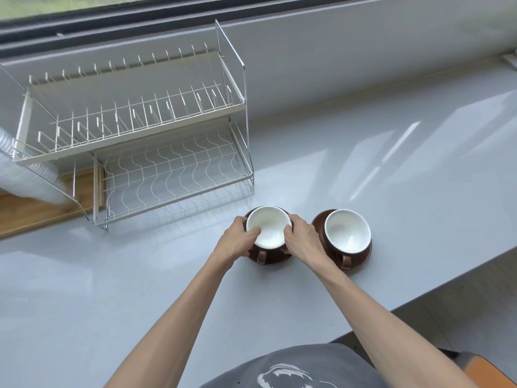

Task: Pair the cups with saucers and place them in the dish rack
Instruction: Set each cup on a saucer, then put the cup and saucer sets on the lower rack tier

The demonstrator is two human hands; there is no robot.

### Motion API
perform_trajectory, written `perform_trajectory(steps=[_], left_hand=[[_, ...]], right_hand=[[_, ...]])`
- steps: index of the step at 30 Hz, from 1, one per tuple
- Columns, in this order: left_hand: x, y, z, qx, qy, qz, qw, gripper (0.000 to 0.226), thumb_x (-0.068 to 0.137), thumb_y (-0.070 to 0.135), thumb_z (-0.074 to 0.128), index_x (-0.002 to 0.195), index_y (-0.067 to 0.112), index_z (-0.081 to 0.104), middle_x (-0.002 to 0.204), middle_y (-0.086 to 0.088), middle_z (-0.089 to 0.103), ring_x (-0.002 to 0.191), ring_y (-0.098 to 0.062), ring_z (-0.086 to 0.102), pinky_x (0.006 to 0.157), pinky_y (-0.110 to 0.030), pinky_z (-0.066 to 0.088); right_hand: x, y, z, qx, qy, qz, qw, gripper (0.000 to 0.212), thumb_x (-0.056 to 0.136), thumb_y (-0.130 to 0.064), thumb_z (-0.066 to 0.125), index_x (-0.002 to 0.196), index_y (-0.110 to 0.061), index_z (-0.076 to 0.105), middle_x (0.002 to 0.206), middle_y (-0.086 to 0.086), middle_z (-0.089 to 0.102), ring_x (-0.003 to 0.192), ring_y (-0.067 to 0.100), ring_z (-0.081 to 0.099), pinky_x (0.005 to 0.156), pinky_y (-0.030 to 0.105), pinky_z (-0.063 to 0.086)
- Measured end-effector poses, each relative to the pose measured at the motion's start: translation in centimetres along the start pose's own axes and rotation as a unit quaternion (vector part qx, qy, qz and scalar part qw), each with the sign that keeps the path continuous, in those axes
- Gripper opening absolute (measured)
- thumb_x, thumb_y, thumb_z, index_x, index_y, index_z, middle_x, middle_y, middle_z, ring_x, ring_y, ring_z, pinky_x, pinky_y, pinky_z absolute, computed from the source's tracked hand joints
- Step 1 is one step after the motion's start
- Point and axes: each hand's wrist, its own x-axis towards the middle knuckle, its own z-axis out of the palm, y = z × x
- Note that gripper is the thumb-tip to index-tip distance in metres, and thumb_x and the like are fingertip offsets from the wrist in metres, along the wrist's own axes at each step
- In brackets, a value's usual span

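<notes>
So far both cups sit on brown saucers on the grey counter [363,152]. The left hand [237,239] and right hand [303,239] clasp the left cup [268,226] and its saucer [270,259] — the other cup [347,230] waits beside. The dish rack [134,135] under the window [112,12] holds nothing — placing remains.

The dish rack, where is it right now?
In the head view, the dish rack stands on the grey counter at upper left, below the window, just beyond the left cup.
</notes>
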Motion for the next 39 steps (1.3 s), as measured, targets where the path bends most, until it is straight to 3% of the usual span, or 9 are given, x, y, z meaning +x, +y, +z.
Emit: perform_trajectory(steps=[6,9,11,16,21,27,31,35,39], left_hand=[[-0.3,-0.6,0.3,0.038,0.027,0.025,0.999,0.044,0.088,0.033,0.051,0.131,0.024,0.049,0.116,0.002,0.063,0.106,-0.024,0.065,0.096,-0.046,0.054],[-0.1,-0.8,0.2,0.065,0.063,0.037,0.995,0.042,0.093,0.034,0.048,0.133,0.023,0.054,0.118,0.002,0.064,0.113,-0.023,0.061,0.101,-0.043,0.049],[0.2,-1.1,0.2,0.061,0.096,0.041,0.993,0.041,0.095,0.037,0.048,0.132,0.022,0.057,0.120,0.002,0.063,0.116,-0.022,0.059,0.103,-0.042,0.047],[1.0,-2.0,0.4,-0.049,0.084,0.026,0.995,0.045,0.094,0.047,0.052,0.133,0.026,0.055,0.114,0.007,0.048,0.105,-0.015,0.051,0.087,-0.032,0.041],[1.4,-2.1,0.7,-0.100,0.058,0.008,0.993,0.046,0.091,0.048,0.057,0.132,0.027,0.056,0.131,0.001,0.058,0.120,-0.021,0.056,0.105,-0.042,0.048],[1.4,-2.0,0.2,-0.120,0.046,0.018,0.992,0.024,0.094,0.039,0.058,0.117,0.032,0.063,0.125,-0.008,0.065,0.117,-0.028,0.062,0.099,-0.045,0.052],[0.9,-2.4,-0.4,-0.142,0.044,0.006,0.989,0.009,0.094,0.035,0.057,0.100,0.039,0.062,0.107,-0.010,0.065,0.090,-0.028,0.064,0.089,-0.049,0.057],[0.2,-2.7,-1.8,-0.157,0.053,-0.002,0.986,0.012,0.092,0.031,0.059,0.101,0.038,0.062,0.104,-0.010,0.067,0.089,-0.026,0.066,0.093,-0.050,0.058],[-0.7,-2.4,-3.6,-0.177,0.069,-0.008,0.982,0.024,0.088,0.029,0.061,0.112,0.031,0.063,0.107,-0.011,0.072,0.091,-0.028,0.070,0.093,-0.048,0.059]], right_hand=[[-0.1,0.7,0.3,-0.021,0.013,-0.009,1.000,0.043,0.102,-0.019,0.033,0.142,-0.013,0.049,0.122,0.023,0.068,0.112,0.046,0.063,0.099,0.048,0.049],[-0.6,1.0,0.7,-0.076,0.066,-0.021,0.995,0.041,0.105,-0.028,0.034,0.140,-0.016,0.052,0.131,0.016,0.065,0.121,0.041,0.058,0.098,0.044,0.044],[-0.7,1.3,1.0,-0.037,0.082,-0.031,0.995,0.042,0.106,-0.028,0.035,0.143,-0.017,0.051,0.141,0.011,0.059,0.131,0.035,0.052,0.105,0.043,0.041],[-0.5,1.8,1.5,0.051,0.045,-0.027,0.997,0.046,0.108,-0.029,0.033,0.150,-0.013,0.043,0.154,0.012,0.045,0.147,0.027,0.035,0.119,0.041,0.029],[-0.3,1.9,1.6,0.118,0.030,0.009,0.993,0.046,0.107,-0.036,0.035,0.146,-0.017,0.050,0.143,0.007,0.058,0.137,0.027,0.048,0.111,0.038,0.035],[0.0,2.1,1.3,0.139,0.020,0.018,0.990,0.040,0.105,-0.036,0.038,0.132,-0.017,0.061,0.125,0.004,0.067,0.121,0.025,0.058,0.100,0.035,0.042],[0.2,1.4,1.3,0.135,0.012,-0.001,0.991,0.039,0.104,-0.035,0.041,0.133,-0.020,0.061,0.127,0.000,0.066,0.122,0.021,0.058,0.095,0.030,0.041],[0.6,-0.2,0.9,0.120,-0.004,-0.021,0.993,0.040,0.103,-0.036,0.041,0.134,-0.022,0.062,0.127,-0.001,0.067,0.120,0.022,0.058,0.097,0.033,0.044],[1.2,-2.4,0.6,0.122,-0.011,-0.057,0.991,0.032,0.103,-0.034,0.043,0.123,-0.024,0.066,0.113,-0.003,0.069,0.109,0.020,0.059,0.083,0.029,0.041]])
